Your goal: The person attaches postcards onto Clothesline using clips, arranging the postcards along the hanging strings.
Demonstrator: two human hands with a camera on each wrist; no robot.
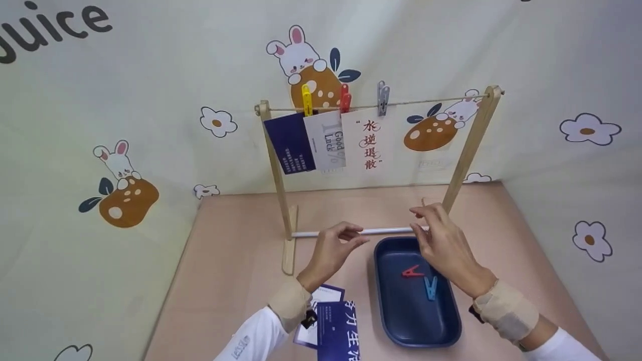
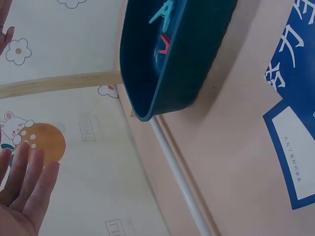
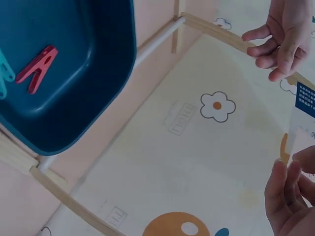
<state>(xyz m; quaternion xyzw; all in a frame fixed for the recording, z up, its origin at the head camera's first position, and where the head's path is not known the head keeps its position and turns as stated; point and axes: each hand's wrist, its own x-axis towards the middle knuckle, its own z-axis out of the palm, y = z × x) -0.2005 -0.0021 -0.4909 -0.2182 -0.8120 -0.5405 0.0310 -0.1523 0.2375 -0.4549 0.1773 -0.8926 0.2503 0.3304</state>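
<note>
My left hand [image 1: 335,246] hovers in front of the rack's lower rod, its fingers loosely bent and holding nothing. The right hand [image 1: 444,240] is over the far right rim of the blue tray [image 1: 401,326], also with nothing in its fingers. Inside the tray lie a red clothespin [image 1: 412,272] and a blue clothespin [image 1: 430,289]. Behind the hands, three cards hang from a string: a dark blue card [image 1: 291,143] under a yellow clothespin [image 1: 307,99], a "Good Luck" card [image 1: 326,143] by a red clothespin [image 1: 345,98], and a white card [image 1: 370,140] with red characters under a grey clothespin [image 1: 383,99].
The wooden rack's left post [image 1: 277,185] and right post [image 1: 469,150] hold the string, with a white rod [image 1: 386,231] joining them low down. Two more cards, a blue one [image 1: 336,331] overlapping a blue-bordered white one [image 1: 306,335], lie left of the tray. A printed cloth [image 1: 165,75] hangs behind.
</note>
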